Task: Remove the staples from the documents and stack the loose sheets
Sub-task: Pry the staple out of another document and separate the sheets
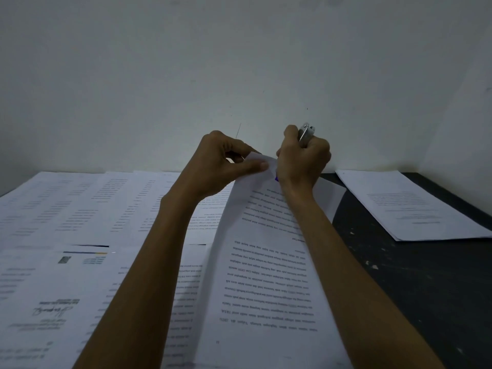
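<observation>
The left hand (226,161) pinches the far corner of a printed document (266,275) between thumb and fingers, lifting that end off the dark tabletop (412,275). The right hand (303,158) is fisted around a silver metal tool (306,131) right at that corner. More printed sheets (66,222) cover the tabletop's left side, and a separate pile of sheets (410,206) lies far right.

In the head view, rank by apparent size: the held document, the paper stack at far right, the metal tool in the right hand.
Largest: held document.
Next: paper stack at far right; it lies farther away, so real size may match.
Smallest: metal tool gripped in right hand, partly hidden.
</observation>
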